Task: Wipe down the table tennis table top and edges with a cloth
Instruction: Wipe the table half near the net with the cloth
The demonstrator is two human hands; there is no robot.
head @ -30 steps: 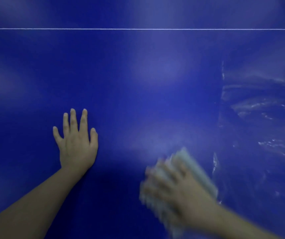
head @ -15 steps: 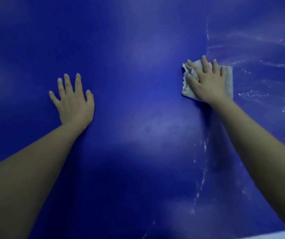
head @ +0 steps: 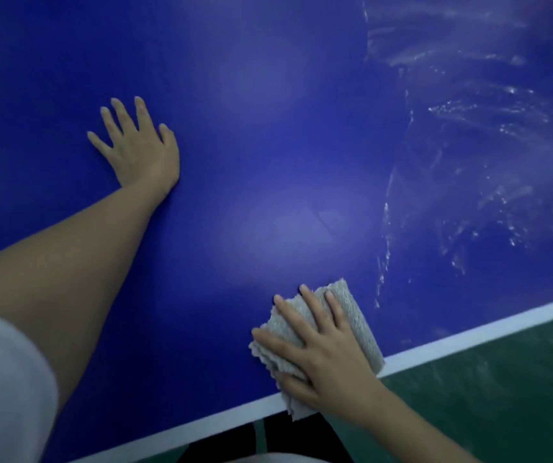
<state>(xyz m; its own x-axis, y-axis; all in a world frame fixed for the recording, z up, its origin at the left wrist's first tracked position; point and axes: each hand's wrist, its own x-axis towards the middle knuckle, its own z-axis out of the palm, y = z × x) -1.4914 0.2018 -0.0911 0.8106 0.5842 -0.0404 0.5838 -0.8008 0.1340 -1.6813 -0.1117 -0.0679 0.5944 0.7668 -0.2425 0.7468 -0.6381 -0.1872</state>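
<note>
A white sleeve [head: 1, 379] fills the lower left corner. A bare forearm runs from it up to the left hand [head: 141, 152], which lies palm down on the blue table top [head: 268, 128], fingers straight and fanned apart, holding nothing. At centre bottom, dark clothing [head: 268, 439] shows below the table's white edge line [head: 469, 335]. The grey cloth [head: 352, 315], folded into a pad, lies at the table's near edge, overlapping that line. The right hand [head: 321, 355] presses flat on top of it, fingers straight and slightly spread; the thumb lies along the cloth's lower edge, possibly tucked under. Further right, wet streaks [head: 469, 145] glisten on the blue surface, with green floor [head: 502, 396] beyond the edge.
</note>
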